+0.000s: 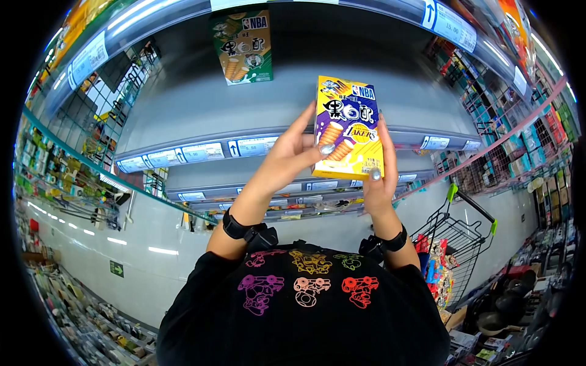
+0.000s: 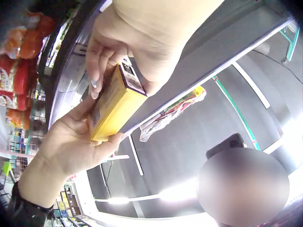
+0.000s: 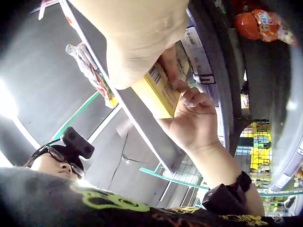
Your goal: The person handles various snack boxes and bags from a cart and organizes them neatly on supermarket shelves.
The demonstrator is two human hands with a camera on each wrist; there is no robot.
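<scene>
A yellow and purple snack box, printed with NBA and Lakers logos and rolled wafers, is held upright in front of the shelf. My left hand grips its left edge, thumb across the front. On the right side, my right hand holds the lower corner with the thumb at the bottom front. The left wrist view shows the yellow narrow side of the box between both hands. Fingers behind the box are partly hidden in the head view. A green box of similar design stands on the shelf behind.
The grey shelf carries price labels along its front edge, with lower shelves beneath. At the right is a black wire cart holding colourful packets. Wire mesh racks with goods flank both sides.
</scene>
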